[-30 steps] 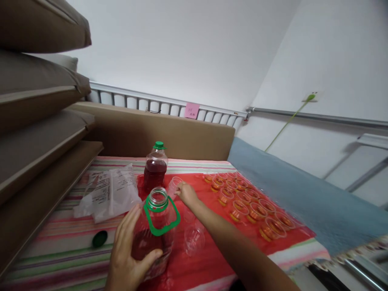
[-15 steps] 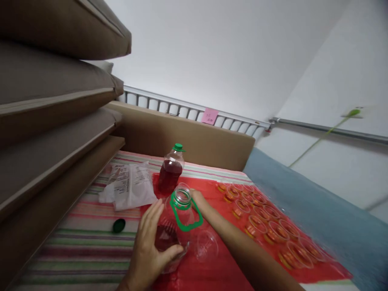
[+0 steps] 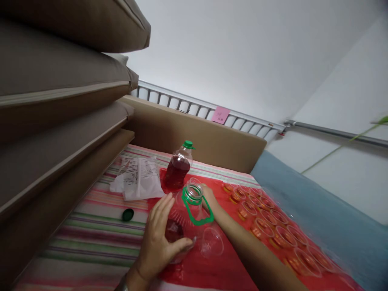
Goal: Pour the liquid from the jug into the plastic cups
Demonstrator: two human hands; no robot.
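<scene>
My left hand [image 3: 160,238] is wrapped round the body of a clear plastic bottle [image 3: 176,230] holding some dark red liquid. This bottle is uncapped, with a green carrying handle [image 3: 201,221] at its neck. Behind the neck is my right hand [image 3: 208,195], its fingers hidden by the bottle. A thin clear rim, perhaps a cup's, shows there, but I cannot tell whether that hand grips it. Just right of the bottle stands an empty-looking clear plastic cup [image 3: 212,242]. Farther back, a second bottle [image 3: 178,169] of red liquid has its green cap on.
Several clear cups [image 3: 285,236] with liquid stand in rows at the right on a red plastic sheet [image 3: 224,266]. A dark green cap [image 3: 127,214] and white plastic bag [image 3: 142,178] lie on striped cloth [image 3: 100,242]. Stacked cushions [image 3: 69,76] overhang the left; a brown board [image 3: 194,133] stands behind.
The whole view has shifted, so the scene sits farther right in the picture. My left hand stays on the bottle, and my right hand remains behind its neck.
</scene>
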